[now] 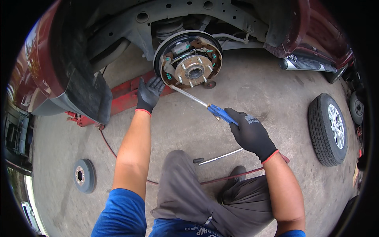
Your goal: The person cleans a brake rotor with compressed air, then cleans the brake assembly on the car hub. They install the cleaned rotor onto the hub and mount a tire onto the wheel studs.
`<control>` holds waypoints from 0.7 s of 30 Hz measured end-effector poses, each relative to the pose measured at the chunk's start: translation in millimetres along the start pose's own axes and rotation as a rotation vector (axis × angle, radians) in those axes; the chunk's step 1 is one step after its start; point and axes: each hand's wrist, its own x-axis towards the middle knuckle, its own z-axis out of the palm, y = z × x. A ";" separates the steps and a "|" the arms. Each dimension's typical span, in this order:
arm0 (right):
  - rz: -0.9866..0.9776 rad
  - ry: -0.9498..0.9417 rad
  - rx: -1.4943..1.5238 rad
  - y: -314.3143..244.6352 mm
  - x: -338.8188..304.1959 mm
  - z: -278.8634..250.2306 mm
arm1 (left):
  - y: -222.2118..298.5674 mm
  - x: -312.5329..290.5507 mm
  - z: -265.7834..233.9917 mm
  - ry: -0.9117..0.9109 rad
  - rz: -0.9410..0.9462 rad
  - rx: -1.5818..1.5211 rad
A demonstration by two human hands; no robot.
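Observation:
An exposed drum brake assembly (189,59) is before me under the dark red vehicle, with its round backing plate, springs, shoes and a rusty hub (194,72) with studs. My right hand (252,132), in a black glove, is closed round the blue handle of an air blow gun (222,113). The gun's long metal tube slants up and left, its tip at the backing plate's lower edge. My left hand (150,94), gloved too, holds nothing; its fingers are stretched out beside the plate's lower left edge.
A red floor jack (126,94) reaches under the vehicle. A red hose (213,181) crosses the floor by my legs, near a metal bar (221,156) with a black end. A brake drum (84,175) lies at left; a wheel (327,129) stands at right.

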 end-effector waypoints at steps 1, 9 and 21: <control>0.006 0.007 0.005 0.8 1.0 1.7 | -0.2 -1.6 -0.4 0.005 -0.002 -0.008; -0.046 0.025 0.021 -2.4 0.0 8.0 | -0.2 -13.5 -10.0 0.025 -0.019 -0.094; -0.023 -0.061 0.160 -6.3 9.3 -4.9 | 1.5 -23.4 -34.1 -0.155 -0.175 0.188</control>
